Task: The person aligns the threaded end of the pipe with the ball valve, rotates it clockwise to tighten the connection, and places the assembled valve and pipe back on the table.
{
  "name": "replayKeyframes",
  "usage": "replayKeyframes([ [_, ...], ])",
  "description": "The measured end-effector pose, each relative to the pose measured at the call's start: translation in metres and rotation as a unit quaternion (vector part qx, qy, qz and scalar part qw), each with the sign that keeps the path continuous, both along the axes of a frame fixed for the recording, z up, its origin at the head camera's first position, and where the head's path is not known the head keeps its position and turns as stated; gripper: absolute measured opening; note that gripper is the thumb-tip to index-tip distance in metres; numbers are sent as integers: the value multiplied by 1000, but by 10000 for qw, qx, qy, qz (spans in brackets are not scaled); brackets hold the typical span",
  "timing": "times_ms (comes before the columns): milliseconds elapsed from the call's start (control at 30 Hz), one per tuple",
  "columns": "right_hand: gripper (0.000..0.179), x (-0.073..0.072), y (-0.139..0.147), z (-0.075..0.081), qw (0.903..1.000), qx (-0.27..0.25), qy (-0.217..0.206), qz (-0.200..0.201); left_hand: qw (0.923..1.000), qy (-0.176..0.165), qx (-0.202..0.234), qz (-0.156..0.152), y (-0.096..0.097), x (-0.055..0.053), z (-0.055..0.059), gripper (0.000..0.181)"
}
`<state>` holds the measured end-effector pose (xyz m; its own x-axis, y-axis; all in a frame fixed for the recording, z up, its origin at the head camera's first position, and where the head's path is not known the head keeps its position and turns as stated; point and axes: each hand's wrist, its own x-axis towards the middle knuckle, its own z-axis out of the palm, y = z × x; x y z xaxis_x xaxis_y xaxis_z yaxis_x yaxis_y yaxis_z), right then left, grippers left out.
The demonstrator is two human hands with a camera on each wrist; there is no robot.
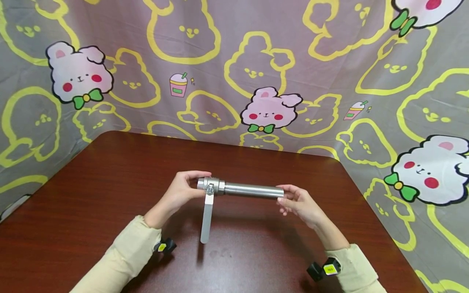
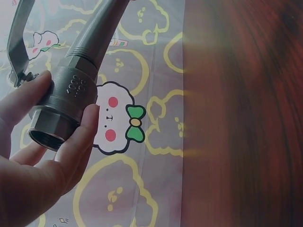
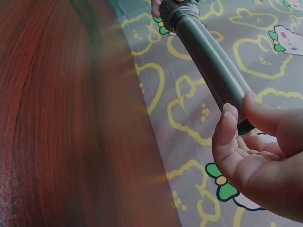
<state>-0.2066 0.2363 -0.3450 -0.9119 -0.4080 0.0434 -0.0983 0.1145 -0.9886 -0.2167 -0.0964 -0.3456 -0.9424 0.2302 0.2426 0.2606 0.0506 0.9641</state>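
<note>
A metal ball valve (image 1: 211, 184) with a long flat lever handle (image 1: 207, 221) is joined to a straight steel pipe (image 1: 253, 190); both are held level above the table. My left hand (image 1: 179, 193) grips the valve body at its free end, thumb and fingers on opposite sides. In the left wrist view the open threaded end of the valve (image 2: 46, 130) faces the palm, and raised lettering shows on its body. At the pipe's other end, my right hand (image 1: 300, 205) pinches the tip between thumb and fingers. The lever hangs down toward me.
A dark red-brown wooden table (image 1: 110, 183) lies beneath the hands. A grey cloth curtain (image 1: 216, 89) printed with cartoon animals stands along its back and sides. Black wrist cameras (image 1: 167, 246) are strapped at both sleeves. A pale object (image 1: 14, 205) sits at the far left edge.
</note>
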Motion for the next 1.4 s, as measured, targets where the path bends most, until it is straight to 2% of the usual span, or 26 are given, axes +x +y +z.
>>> replayKeyframes([
  [233,21,1,-2,-1,9987,-213,-379,251,10000,-6,69,-25,0,0,-1,45],
  [433,31,1,-8,2,9986,-111,-473,-194,9999,-32,124,-63,0,0,-2,45],
  [600,31,2,-10,5,9974,-259,-537,-415,10000,10,76,-35,1,0,-1,45],
  [733,35,3,-9,5,9981,-237,-378,-424,10000,1,4,-16,1,0,0,44],
  [867,44,2,-7,1,9994,-101,11,-325,10000,0,-17,-16,1,1,1,44],
  [1000,43,2,-5,-1,9992,-157,290,-204,10000,6,-31,-13,1,1,1,44],
  [1133,37,1,-5,-2,9991,-129,282,-287,10000,21,-16,-21,1,1,1,44],
  [1267,42,1,-5,-2,9991,-1,151,-400,10000,5,35,-46,1,0,0,44],
  [1400,44,2,-5,-1,9994,13,-65,-334,10000,-18,59,-33,0,0,-1,44],
])
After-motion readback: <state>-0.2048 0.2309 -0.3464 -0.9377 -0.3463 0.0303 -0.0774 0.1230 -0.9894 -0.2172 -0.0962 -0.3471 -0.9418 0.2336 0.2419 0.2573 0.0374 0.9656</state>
